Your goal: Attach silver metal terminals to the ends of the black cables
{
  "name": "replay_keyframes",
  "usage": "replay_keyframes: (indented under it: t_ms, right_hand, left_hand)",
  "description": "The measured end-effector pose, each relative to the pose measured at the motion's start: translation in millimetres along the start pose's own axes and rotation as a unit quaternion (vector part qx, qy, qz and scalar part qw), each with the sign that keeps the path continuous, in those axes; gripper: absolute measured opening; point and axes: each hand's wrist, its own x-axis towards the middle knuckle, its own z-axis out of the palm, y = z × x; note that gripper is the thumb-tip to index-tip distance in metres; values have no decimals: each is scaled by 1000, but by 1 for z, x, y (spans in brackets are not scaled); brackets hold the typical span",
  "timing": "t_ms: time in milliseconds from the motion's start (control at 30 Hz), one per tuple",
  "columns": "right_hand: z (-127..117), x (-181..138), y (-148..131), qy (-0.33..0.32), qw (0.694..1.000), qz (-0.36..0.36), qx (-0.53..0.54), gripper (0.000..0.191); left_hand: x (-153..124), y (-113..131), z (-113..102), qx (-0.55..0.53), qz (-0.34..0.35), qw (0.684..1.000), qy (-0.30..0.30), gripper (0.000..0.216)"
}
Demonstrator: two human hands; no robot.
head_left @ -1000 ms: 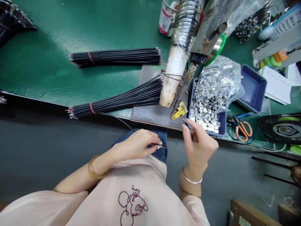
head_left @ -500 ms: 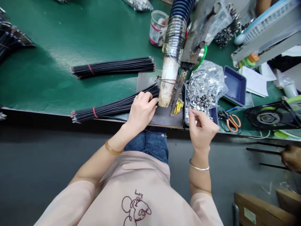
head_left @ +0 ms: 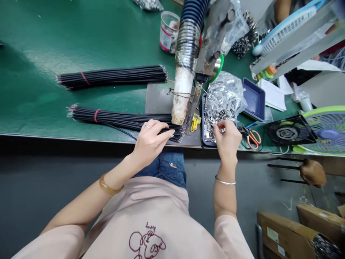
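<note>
My left hand (head_left: 153,140) is closed over the right part of a black cable bundle (head_left: 121,120), its fingers pressed on the cables near their stripped, reddish ends. A red band ties this bundle near its left end. One single cable with a small metal connector (head_left: 173,165) on its tip hangs past the table edge, below my left hand. My right hand (head_left: 228,138) is at the front of a blue tray (head_left: 203,138) full of small metal connectors (head_left: 210,129). Its thumb and index finger are pinched together; what they hold, if anything, is too small to make out.
A soldering iron (head_left: 193,104) and a taped exhaust hose (head_left: 182,90) come down over a dark board (head_left: 156,97). Another banded cable bundle (head_left: 113,77) lies behind. Orange-handled pliers (head_left: 253,139), a fan (head_left: 289,133) and an unfilled blue tray (head_left: 254,99) stand to the right.
The front bundle's right end has swung toward the table edge, with my left hand on it. The single cable's connector now shows below the edge. My right hand remains at the connector tray.
</note>
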Motion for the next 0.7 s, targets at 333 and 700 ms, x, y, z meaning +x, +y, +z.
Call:
replay_keyframes:
  t_ms: [333, 700]
  right_hand:
    - [4, 3, 5, -19, 998, -32, -56, 15]
    - [-21, -25, -14, 110, 949, 107, 274, 17]
  left_hand:
    - [3, 19, 21, 7, -46, 998, 45, 18]
    - [1, 34, -12, -15, 107, 994, 19, 14]
